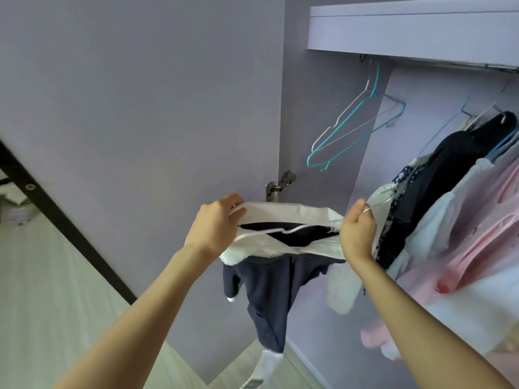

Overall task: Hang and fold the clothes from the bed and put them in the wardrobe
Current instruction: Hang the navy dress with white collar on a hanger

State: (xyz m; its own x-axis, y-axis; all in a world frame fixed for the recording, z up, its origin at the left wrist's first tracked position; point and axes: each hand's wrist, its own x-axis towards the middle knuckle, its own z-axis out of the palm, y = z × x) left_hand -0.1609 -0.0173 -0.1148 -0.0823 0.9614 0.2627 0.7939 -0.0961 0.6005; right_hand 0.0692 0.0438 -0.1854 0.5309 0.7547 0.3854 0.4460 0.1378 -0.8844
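A navy garment with a wide white collar [269, 287] hangs between my hands in front of the open wardrobe. My left hand [216, 226] grips the left end of the white collar. My right hand [358, 234] grips the collar's right end together with the hook of a thin white wire hanger [283, 231], whose wire runs across the neck opening. The navy body and a white-cuffed sleeve dangle below. The bed is not in view.
The wardrobe rail [449, 64] under the top shelf [407, 29] carries an empty teal hanger [356, 127] and a white one. Dark, floral, white and pink clothes [449, 209] hang at the right. The open wardrobe door [140, 108] stands at my left, its hinge [280, 183] behind the garment.
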